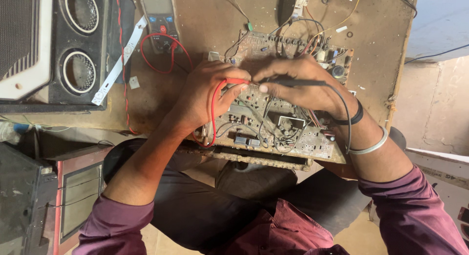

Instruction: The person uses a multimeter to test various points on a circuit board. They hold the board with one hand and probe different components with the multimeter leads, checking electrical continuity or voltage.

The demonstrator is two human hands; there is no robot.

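My left hand (207, 96) grips the red probe (237, 81), its tip pointing down onto the circuit board (273, 123). My right hand (300, 86) pinches the black probe (298, 82) just beside it, both hands over the board's middle. The board lies on the brown surface (195, 20), with the multimeter (159, 18) farther back, near the speaker (78, 45).

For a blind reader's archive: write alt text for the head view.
Two bare hands press meter probes onto a dusty circuit board: the left hand holds the red probe, the right hand the black probe. A multimeter and a speaker box sit on the worn wooden table.
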